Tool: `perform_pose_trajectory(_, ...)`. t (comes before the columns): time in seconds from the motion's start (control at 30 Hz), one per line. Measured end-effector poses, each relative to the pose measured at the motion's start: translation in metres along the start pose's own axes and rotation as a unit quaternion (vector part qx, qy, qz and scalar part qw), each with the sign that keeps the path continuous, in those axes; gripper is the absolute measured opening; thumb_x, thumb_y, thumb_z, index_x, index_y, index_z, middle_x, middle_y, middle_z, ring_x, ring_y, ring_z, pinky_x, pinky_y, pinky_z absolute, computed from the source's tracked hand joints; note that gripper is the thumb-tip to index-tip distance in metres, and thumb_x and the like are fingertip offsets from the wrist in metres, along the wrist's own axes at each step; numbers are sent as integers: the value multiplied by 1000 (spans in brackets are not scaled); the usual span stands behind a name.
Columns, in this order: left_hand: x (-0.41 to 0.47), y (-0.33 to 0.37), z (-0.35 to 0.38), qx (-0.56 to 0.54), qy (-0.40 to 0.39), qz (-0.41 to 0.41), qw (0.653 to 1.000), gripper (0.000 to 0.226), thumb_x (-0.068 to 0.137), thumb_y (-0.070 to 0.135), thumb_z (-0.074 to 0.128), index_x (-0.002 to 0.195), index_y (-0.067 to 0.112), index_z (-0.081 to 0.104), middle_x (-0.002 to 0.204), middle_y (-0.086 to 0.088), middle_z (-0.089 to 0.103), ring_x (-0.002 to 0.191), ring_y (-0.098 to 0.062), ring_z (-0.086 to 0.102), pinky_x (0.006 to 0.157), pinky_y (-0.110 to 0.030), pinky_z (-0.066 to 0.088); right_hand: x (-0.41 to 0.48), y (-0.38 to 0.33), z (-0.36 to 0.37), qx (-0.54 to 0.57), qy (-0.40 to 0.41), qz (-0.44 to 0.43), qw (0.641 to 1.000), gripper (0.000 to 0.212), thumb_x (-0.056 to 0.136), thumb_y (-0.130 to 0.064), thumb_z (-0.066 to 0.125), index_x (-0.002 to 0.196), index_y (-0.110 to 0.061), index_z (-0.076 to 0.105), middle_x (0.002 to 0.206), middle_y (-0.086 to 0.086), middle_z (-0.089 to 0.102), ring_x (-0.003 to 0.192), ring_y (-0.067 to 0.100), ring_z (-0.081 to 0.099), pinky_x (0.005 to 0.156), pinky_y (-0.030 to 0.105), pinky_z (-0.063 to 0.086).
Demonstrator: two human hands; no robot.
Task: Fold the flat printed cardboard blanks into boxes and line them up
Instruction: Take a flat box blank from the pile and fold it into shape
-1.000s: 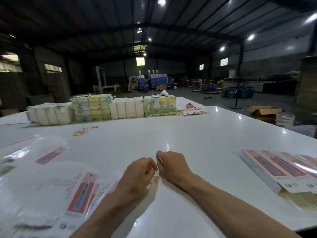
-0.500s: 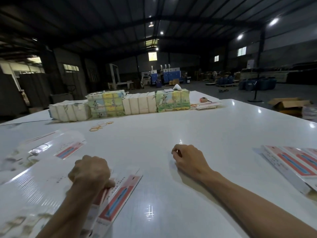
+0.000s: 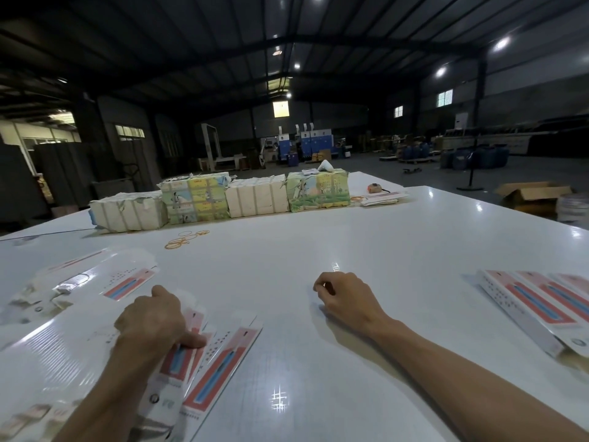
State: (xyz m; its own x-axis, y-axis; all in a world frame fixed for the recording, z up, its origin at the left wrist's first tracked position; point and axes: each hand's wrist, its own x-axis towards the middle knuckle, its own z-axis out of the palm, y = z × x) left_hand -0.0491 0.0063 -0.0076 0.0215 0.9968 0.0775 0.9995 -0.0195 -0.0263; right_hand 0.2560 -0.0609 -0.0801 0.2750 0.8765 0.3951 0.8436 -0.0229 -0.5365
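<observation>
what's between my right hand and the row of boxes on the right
Only bare white table lies between the right hand and the row of boxes; nothing sits on that stretch, as the head view shows.

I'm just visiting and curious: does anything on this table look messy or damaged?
Slightly. The flat blanks under the left hand are fanned out crookedly rather than stacked square. Loose rubber bands lie scattered on the table, and the paper wrapping on the far-left bundle looks torn.
</observation>
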Motion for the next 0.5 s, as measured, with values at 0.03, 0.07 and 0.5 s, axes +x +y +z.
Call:
perform_pose_trajectory(0.03, 2, 1, 2, -14, 5, 5, 1000, 88, 75, 65, 84, 131, 14, 39, 109, 1, 68, 91, -17, 73, 87, -33, 62, 0, -1, 0, 1, -2, -1, 1000, 21, 99, -22, 52, 97, -24, 73, 80, -11, 70, 77, 15, 64, 71, 31, 48)
perform_pose_trajectory(0.07, 4, 2, 5, -27, 15, 18, 999, 76, 80, 60, 83, 127, 16, 43, 104, 2, 68, 85, -16, 73, 80, -31, 62, -1, -1, 0, 2, -5, -2, 1000, 21, 99, -22, 52, 98, -24, 73, 79, -12, 70, 77, 15, 64, 71, 30, 47)
perform_pose_trajectory(0.5, 31, 57, -11, -415, -134, 237, 868, 20, 102, 34, 64, 115, 19, 69, 91, 0, 80, 77, -17, 79, 70, -33, 62, 5, -1, 2, 53, 43, -46, 997, 19, 101, -17, 55, 100, -22, 73, 68, -10, 66, 67, 12, 63, 72, 36, 55)
